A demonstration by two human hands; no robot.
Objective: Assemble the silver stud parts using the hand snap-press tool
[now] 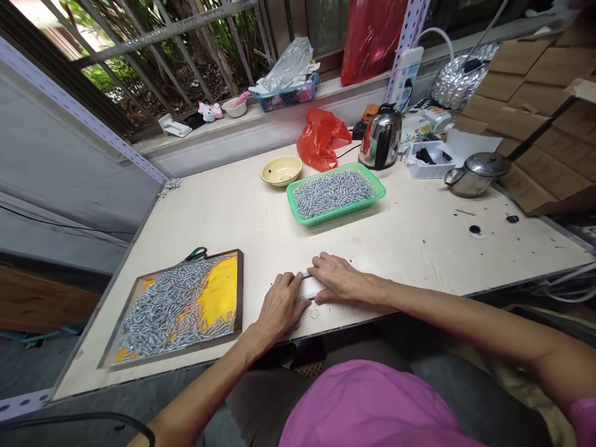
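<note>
A pale wooden table (pixel 223 211) stands below a barred window, the metal bars (pixel 162 33) giving onto green plants (pixel 102 79). The green basket (pixel 379 189), filled with small silvery pins (pixel 333 191), sits toward the back of the tabletop. Nearer the person than the basket, in line with its left half, a flat pale bar (pixel 308 287) with grey edges lies close to the table's front edge. The left hand (pixel 282 301) holds the left end of this bar, fingers bent over it and thumb along its near side. The right hand (pixel 338 276) has its fingers and thumb around the other end, so only a short stretch of the bar shows between the two; what the palms cover I cannot tell.

To the left of the green basket and nearer the person is a shallow tray (pixel 239 292) with a dark edge, where more silvery pins (pixel 162 304) are heaped over a yellow sheet (pixel 221 285). Scissors (pixel 195 253) lie at that tray's far side, well apart from the basket. Just beside the basket's back left corner is a yellowish bowl (pixel 282 162); behind the basket sits a crumpled red bag (pixel 321 136), and near its back right corner a shiny kettle (pixel 380 139). Well to the basket's right are a lidded metal pot (pixel 475 174) and, beyond, a stack of brown cardboard (pixel 535 124)
</note>
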